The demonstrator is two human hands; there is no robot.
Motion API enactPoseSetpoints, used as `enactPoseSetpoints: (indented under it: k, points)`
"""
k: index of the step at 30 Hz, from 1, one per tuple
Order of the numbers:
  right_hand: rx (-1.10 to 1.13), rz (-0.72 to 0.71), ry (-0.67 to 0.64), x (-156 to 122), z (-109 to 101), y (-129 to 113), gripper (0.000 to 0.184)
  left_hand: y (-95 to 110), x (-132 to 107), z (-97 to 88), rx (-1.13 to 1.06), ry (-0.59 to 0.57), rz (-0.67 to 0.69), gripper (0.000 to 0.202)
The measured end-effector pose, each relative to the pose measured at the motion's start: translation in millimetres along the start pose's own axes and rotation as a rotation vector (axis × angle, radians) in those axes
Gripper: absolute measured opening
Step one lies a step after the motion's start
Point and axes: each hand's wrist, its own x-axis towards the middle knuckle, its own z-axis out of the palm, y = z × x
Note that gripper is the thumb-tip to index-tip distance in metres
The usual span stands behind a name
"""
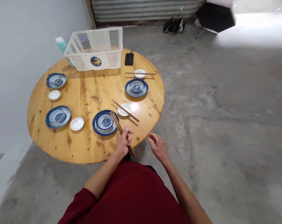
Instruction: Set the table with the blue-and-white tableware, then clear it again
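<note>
My left hand point(123, 142) is closed around a small bunch of brown chopsticks point(117, 123), held slantwise over the near edge of the table. Their far ends reach over the right side of a blue-and-white plate with a bowl point(105, 123) on it. Just beyond, a pair of chopsticks point(131, 116) rests across a small white dish point(124, 109). Off the table's right edge, my right hand point(158, 146) hangs above the floor with loosely bent fingers, and nothing shows in it.
Around the round wooden table point(84, 146) are more plates with bowls point(136, 87) and small white dishes point(77, 123). A white plastic basket point(96, 60), a turquoise bottle point(62, 45) and a black slotted tray point(129, 59) stand at the back. A black umbrella point(214, 17) lies on the floor.
</note>
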Motion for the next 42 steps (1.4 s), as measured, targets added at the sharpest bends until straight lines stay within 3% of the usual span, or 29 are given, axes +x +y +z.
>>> enactPoseSetpoints:
  k: [6,11,18,25,31,36,38,42]
  points:
    - [-0.484,-0.181,-0.084,63,12,-21,0.039,5,4,-7.4,-0.094,0.057,-0.032,0.054]
    - [-0.849,-0.172,-0.255,101,19,-44,0.043,3,4,-7.3,-0.166,0.105,-0.009,0.055]
    - [-0.998,-0.21,-0.441,131,30,-54,0.041,-4,13,9.3,-0.224,0.192,0.078,0.051]
    - [-0.779,-0.204,-0.504,139,38,-38,0.024,-13,27,15.9,-0.251,0.292,0.139,0.049]
    - [-0.548,-0.169,-0.501,134,31,-19,0.024,-10,48,18.2,-0.239,0.339,0.175,0.047]
    - [-0.274,-0.111,-0.53,115,19,-12,0.032,-7,62,25.4,-0.204,0.371,0.193,0.048]
    - [-0.127,-0.064,-0.543,105,14,-13,0.038,-4,64,30.5,-0.184,0.35,0.214,0.051]
    - [0.37,0.091,-0.588,86,4,-24,0.046,6,65,44.0,-0.157,0.281,0.254,0.055]
